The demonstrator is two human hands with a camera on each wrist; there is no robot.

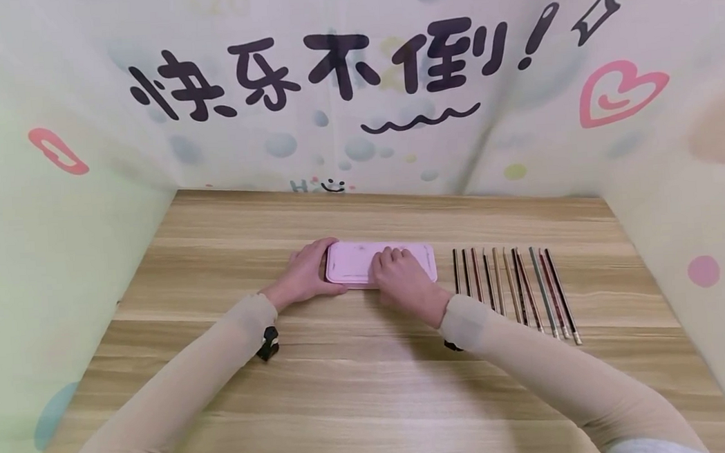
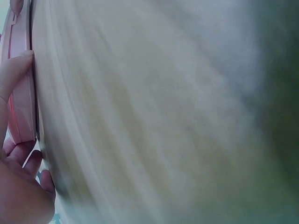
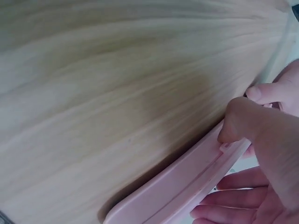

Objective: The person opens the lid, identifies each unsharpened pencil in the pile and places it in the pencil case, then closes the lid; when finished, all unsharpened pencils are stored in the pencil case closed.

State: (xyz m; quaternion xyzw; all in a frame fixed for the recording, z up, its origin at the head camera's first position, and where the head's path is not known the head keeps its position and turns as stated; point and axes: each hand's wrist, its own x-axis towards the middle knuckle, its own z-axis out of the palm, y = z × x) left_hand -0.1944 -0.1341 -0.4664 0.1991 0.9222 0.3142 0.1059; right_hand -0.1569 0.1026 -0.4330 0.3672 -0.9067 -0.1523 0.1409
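A pink, rounded, oblong case [image 1: 352, 262], which looks like a pencil case, lies flat and closed on the wooden table. My left hand [image 1: 306, 271] grips its left end, with the thumb along the near side and the fingers round the far corner. Over the right half of the lid, my right hand [image 1: 406, 279] holds the case. In the right wrist view its thumb presses at a small pink tab [image 3: 226, 148] on the case's side seam, while the fingers reach across the lid. The thumb partly hides the tab.
Several pencils [image 1: 499, 280] lie side by side in a row just right of the case, some partly behind my right forearm. A printed cloth [image 1: 346, 158] stands along the table's back edge, with similar walls on both sides. Bare table [image 1: 360, 400] extends in front.
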